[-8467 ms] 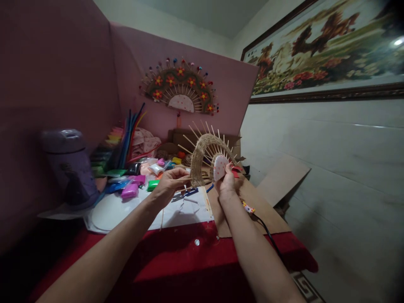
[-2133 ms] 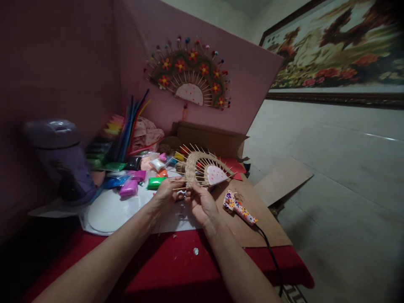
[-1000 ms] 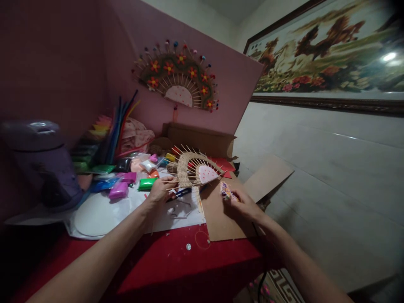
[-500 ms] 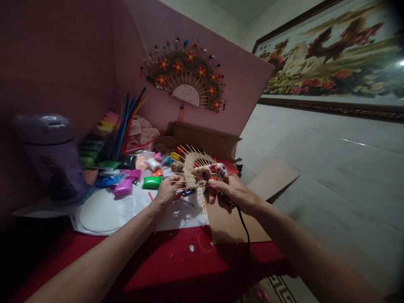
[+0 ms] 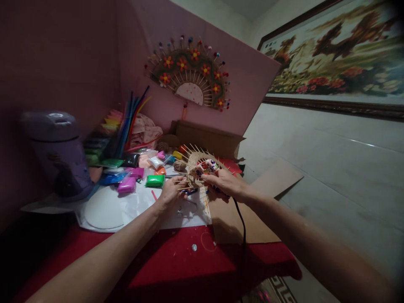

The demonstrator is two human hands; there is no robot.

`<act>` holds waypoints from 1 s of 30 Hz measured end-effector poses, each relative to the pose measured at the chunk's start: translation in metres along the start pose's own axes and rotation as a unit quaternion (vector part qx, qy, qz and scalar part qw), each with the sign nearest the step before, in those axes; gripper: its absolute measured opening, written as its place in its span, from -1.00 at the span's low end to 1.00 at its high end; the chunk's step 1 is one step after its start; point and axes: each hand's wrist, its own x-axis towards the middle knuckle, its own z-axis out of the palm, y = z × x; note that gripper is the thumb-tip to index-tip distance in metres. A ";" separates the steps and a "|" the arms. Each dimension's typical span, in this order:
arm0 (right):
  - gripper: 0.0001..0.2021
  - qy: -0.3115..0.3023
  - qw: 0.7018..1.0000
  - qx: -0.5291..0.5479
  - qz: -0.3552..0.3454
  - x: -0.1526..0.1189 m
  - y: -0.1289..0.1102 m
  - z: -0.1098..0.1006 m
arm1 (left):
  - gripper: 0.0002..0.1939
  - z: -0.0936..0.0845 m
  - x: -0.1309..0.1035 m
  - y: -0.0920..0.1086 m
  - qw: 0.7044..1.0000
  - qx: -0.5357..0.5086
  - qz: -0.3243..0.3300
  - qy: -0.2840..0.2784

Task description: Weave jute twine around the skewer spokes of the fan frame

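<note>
A woven straw-coloured arc (image 5: 193, 161) with thin sticks fanning out from its rim is over the papers on the table. My left hand (image 5: 172, 189) is closed on the sticks at the arc's left end. In my right hand (image 5: 222, 185) is a flower-patterned tool (image 5: 206, 166) with a black cord (image 5: 241, 221) hanging from it, probably a glue gun. The tool lies over the inner side of the arc, its tip close to the left end; whether it touches cannot be made out.
Clay packets, a green one (image 5: 155, 181) among them, lie left of my hands. A purple canister (image 5: 59, 155) stands far left. Brown cardboard (image 5: 252, 227) lies right, on the red cloth (image 5: 176, 261). Behind, a decorated fan (image 5: 189, 75) is on a pink board (image 5: 240, 80).
The tool in my right hand has moved left and slightly up, its tip closer to the arc's left end. My left hand keeps its hold. The whole view has shifted slightly.
</note>
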 end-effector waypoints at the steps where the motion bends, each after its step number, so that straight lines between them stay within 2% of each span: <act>1: -0.67 -0.001 1.000 -0.002 0.000 0.001 0.000 0.000 | -0.71 0.000 0.000 0.000 1.000 0.002 0.001 0.000; 30: -0.61 -0.018 0.998 -0.054 0.007 0.004 -0.008 -0.003 | -0.73 0.001 -0.001 0.001 1.000 -0.008 -0.008 -0.014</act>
